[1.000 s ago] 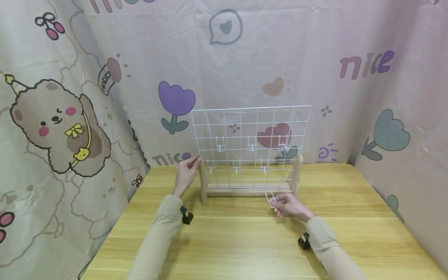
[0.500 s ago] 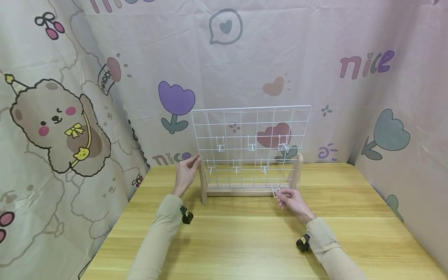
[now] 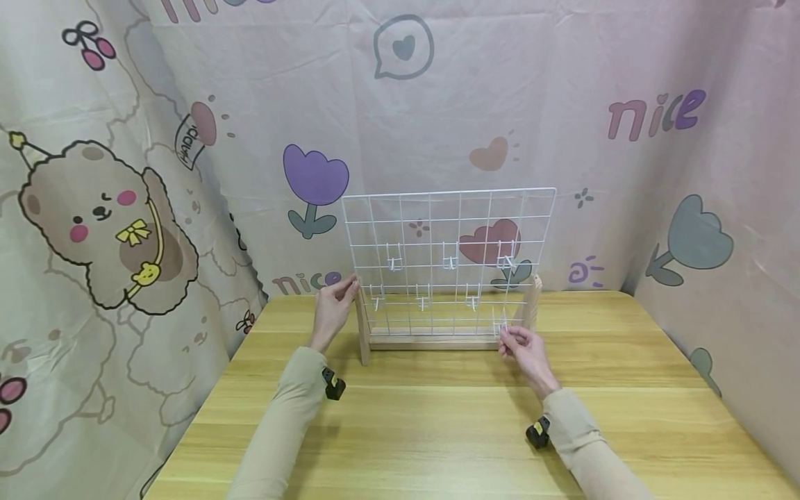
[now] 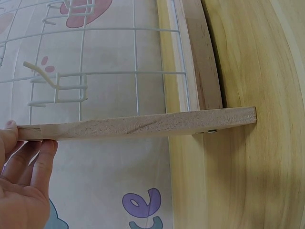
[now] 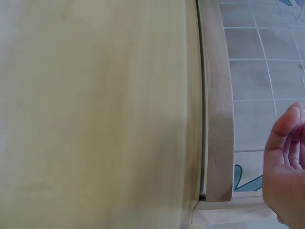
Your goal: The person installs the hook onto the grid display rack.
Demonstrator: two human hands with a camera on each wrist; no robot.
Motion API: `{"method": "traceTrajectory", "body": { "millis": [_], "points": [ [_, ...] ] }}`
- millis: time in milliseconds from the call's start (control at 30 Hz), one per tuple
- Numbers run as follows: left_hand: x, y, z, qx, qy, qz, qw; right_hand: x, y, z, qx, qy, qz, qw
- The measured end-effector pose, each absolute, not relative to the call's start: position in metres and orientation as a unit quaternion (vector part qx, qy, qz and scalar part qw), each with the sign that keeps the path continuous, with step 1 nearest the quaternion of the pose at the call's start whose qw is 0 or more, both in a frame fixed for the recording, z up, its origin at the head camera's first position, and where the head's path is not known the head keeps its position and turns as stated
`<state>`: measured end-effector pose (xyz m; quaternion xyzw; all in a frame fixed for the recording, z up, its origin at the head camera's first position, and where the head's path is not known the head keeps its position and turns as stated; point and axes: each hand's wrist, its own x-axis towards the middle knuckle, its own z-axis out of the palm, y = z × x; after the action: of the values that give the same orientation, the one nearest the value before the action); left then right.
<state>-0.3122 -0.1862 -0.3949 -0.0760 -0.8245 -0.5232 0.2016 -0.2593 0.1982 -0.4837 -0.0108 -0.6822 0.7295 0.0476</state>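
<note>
A white wire grid panel (image 3: pixel 444 221) stands upright in a wooden stand (image 3: pixel 437 342). My left hand (image 3: pixel 332 311) pinches the top of the stand's left upright (image 4: pixel 143 125) between thumb and fingers. In the head view my right hand (image 3: pixel 525 351) pinches a white wire hook (image 3: pixel 500 325) at the lower right of the grid, low over the wooden base bar. The right wrist view shows the right hand's curled fingers at its edge, with the hook out of sight. Several more white hooks (image 3: pixel 450 261) hang on the grid in two rows.
The stand rests on a wood-grain table (image 3: pixel 412 430). The stand's right upright (image 3: pixel 531 302) rises just behind the right hand. A printed curtain (image 3: pixel 400 118) hangs behind and along the sides. Each wrist wears a small black camera (image 3: pixel 334 385).
My right hand has moved up and forward with the hook, from in front of the base bar to the grid's lower right. The left hand has stayed on the upright.
</note>
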Motion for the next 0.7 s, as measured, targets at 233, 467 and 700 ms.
{"method": "traceTrajectory", "body": {
  "millis": [233, 467, 700],
  "points": [
    [-0.311, -0.186, -0.395, -0.084, -0.825, -0.517, 0.214, -0.264, 0.196, -0.474, -0.006, -0.684, 0.727, 0.067],
    [-0.311, -0.186, -0.395, -0.078, -0.829, -0.51, 0.216, -0.268, 0.193, -0.468, -0.024, -0.682, 0.728, 0.067],
    [-0.311, -0.185, -0.395, -0.078, -0.825, -0.518, 0.21, -0.271, 0.194, -0.464, -0.023, -0.68, 0.73, 0.068]
  ]
}}
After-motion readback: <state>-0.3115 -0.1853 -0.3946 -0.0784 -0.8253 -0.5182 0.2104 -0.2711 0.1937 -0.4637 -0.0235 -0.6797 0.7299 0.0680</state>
